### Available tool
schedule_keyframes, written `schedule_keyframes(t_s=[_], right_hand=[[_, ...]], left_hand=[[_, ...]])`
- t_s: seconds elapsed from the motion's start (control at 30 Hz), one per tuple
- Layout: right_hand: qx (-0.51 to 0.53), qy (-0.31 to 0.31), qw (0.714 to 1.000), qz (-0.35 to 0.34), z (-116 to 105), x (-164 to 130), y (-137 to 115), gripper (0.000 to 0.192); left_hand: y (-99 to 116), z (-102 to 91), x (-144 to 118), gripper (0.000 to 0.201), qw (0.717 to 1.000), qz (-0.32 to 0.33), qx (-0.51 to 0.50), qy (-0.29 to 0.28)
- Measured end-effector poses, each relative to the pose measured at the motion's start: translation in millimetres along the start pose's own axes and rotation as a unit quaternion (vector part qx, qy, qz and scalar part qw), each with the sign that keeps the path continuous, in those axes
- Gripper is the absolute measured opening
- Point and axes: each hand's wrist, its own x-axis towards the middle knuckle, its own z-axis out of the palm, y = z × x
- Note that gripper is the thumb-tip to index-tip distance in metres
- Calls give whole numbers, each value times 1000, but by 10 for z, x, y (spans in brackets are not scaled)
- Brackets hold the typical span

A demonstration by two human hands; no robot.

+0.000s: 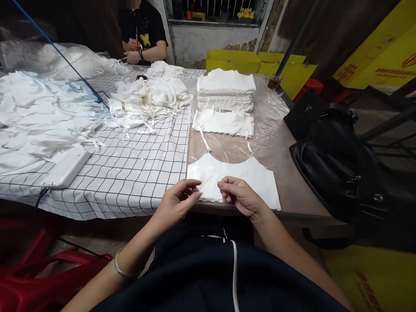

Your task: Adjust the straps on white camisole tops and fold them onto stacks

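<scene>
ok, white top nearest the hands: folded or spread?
Spread: the white top lies flat, both straps extended toward the stack.

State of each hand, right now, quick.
Left hand: open, thumb and fingers apart.
Right hand: closed, thumb against curled fingers; cannot tell whether anything is pinched.

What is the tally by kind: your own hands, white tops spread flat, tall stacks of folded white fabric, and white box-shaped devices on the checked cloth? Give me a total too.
Own hands: 2 (left hand, right hand)
White top spread flat: 1
Tall folded stack: 1
White box-shaped device: 1
Total: 5
</scene>
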Motion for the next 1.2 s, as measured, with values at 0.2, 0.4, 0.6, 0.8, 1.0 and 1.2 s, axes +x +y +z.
schedule_keyframes(t_s=[0.2,0.4,0.6,0.8,1.0,1.2], right_hand=[[48,-66,996,34,109,-18,-34,40],[100,-101,989,51,127,-19,-45,35],[157,-126,975,91,151,52,-9,26],[171,-158,967,100,218,139,-19,25],[-101,16,992,-69,188,312,93,32],[-492,157,796,-315,-31,468,410,15]], left_hand=[[113,258,196,28,970,-48,-233,-41],[117,205,260,27,962,-30,-256,-87],[127,104,320,20,978,57,-179,-90],[87,-14,414,25,975,69,-164,-132],[-67,-154,1042,22,993,67,48,-80],[-274,106,1946,12,935,79,340,-66]])
